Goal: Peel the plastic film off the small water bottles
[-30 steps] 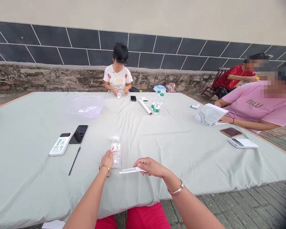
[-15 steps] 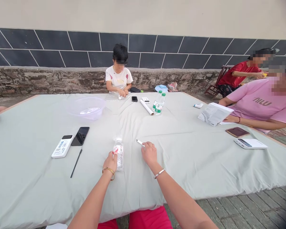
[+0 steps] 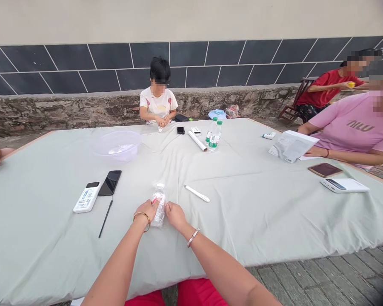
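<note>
A clear plastic bottle with a red-and-white label lies on the cloth in front of me, wrapped in thin see-through plastic. My left hand grips it from the left, the thumb lying over the label. At its right side my right hand has curled fingers, pinching the edge of the plastic wrap; the fingertips are partly hidden. A slim white pen-like tool rests on the cloth to the right of the bottle, apart from both hands.
On the left lie a white power bank, a black phone and a thin black strap. Farther off are a translucent basin, a white roll and green-capped bottles. Other people sit across and at the right, one holding a leaflet.
My right hand has put the white pen-like tool down on the cloth and moved left to the bottle's side. The left hand stays on the bottle. The view has shifted slightly.
</note>
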Tool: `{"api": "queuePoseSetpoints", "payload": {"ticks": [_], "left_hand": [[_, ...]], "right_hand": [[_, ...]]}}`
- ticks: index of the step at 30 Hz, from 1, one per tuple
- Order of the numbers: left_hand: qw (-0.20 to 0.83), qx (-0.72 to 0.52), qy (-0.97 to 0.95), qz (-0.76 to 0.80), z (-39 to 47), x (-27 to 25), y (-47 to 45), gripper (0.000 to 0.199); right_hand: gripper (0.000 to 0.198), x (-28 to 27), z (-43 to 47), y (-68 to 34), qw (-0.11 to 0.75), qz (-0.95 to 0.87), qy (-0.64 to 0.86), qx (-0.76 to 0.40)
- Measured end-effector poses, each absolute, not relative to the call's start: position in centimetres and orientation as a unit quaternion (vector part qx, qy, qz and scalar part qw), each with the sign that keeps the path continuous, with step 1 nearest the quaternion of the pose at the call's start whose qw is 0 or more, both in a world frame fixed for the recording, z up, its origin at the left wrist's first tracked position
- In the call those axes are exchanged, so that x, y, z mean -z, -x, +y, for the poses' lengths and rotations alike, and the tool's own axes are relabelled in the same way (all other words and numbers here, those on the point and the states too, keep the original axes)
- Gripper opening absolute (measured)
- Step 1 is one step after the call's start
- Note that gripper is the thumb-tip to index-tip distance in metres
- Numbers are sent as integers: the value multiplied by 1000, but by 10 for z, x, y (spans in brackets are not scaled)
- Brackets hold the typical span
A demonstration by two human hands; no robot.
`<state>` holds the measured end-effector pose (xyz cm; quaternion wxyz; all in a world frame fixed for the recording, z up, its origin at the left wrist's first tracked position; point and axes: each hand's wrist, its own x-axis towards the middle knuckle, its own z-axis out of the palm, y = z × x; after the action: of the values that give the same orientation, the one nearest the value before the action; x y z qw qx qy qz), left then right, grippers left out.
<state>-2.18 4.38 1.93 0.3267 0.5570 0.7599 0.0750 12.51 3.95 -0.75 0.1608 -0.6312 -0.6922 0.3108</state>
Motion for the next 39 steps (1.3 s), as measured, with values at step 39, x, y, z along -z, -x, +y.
{"api": "queuePoseSetpoints", "payload": {"ticks": [39], "left_hand": [[236, -116, -528, 808, 40, -20, 54, 71]], "right_hand": [[49, -53, 30, -135, 281, -789, 541, -80]]}}
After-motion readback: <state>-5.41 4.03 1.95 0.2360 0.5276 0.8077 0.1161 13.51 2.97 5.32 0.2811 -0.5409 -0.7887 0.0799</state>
